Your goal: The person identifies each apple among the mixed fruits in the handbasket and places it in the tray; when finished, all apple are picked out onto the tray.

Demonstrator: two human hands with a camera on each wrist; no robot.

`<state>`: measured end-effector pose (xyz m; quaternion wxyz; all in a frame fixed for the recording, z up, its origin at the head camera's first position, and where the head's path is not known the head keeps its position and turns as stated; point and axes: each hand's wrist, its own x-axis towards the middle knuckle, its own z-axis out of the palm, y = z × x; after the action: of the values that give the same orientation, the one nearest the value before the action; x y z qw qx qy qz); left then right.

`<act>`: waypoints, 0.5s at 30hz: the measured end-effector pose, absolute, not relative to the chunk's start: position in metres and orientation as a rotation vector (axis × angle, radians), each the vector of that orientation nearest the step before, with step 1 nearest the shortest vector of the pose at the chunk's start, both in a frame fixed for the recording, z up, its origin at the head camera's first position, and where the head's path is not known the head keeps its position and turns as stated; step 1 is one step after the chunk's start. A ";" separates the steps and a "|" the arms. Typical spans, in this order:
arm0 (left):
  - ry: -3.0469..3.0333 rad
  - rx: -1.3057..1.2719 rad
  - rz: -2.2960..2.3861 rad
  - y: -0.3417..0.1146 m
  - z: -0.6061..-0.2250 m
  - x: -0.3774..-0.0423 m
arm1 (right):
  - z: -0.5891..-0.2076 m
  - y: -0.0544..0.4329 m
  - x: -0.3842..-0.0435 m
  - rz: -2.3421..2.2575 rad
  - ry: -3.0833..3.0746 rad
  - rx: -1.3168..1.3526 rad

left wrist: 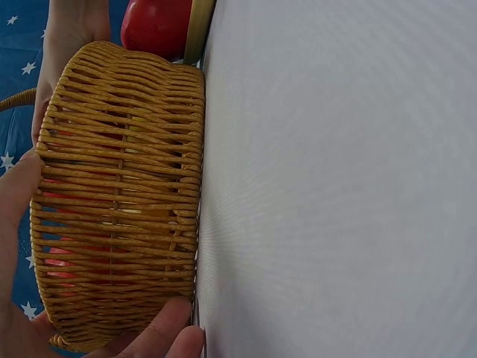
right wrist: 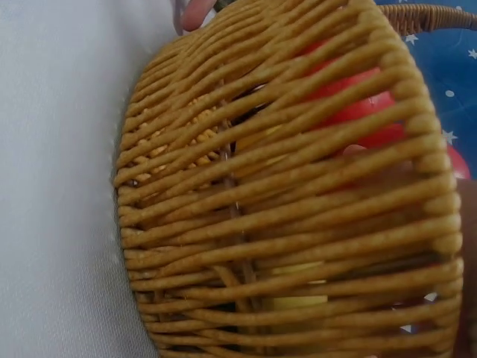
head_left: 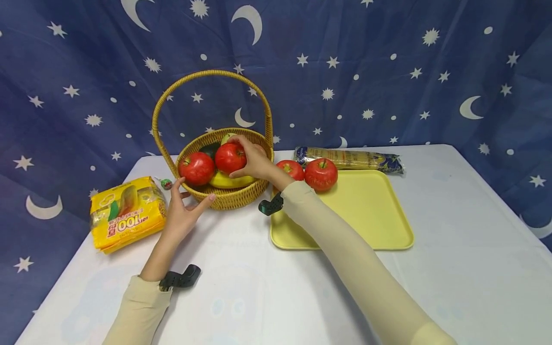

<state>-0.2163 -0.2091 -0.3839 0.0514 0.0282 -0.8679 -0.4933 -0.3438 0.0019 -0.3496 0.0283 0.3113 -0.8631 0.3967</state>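
Observation:
In the head view, a wicker basket (head_left: 235,197) with a tall handle stands at the table's back. My right hand (head_left: 254,160) reaches over its rim and grips a red apple (head_left: 229,158) from above, thumb at the front. Another red apple (head_left: 197,168) lies at the left inside, with a yellow banana (head_left: 226,181) and a dark green item (head_left: 210,149) partly covered. My left hand (head_left: 183,218) holds the basket's front left side. In the left wrist view, its thumb touches the rim and its fingertips (left wrist: 168,324) lie low on the wall. Weave hides much of the right wrist view.
Right of the basket is a yellow tray (head_left: 366,211), with two red apples, one (head_left: 321,175) plainly seen, at its back left. A long clear packet (head_left: 345,158) lies behind. At left are a yellow snack package (head_left: 129,213) and a small red-green item (head_left: 166,183).

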 end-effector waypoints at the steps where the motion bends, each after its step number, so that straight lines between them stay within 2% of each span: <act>1: -2.639 0.087 -1.501 -0.209 -0.384 -0.216 | -0.349 0.002 -0.344 1.228 -2.659 0.960; 15: -2.642 0.079 -1.503 -0.209 -0.383 -0.216 | -0.354 0.004 -0.340 1.308 -2.644 0.908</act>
<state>-0.2157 -0.2087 -0.3830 0.0502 0.0260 -0.8678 -0.4937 -0.3398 0.0036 -0.3538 0.0276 0.2942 -0.8562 0.4238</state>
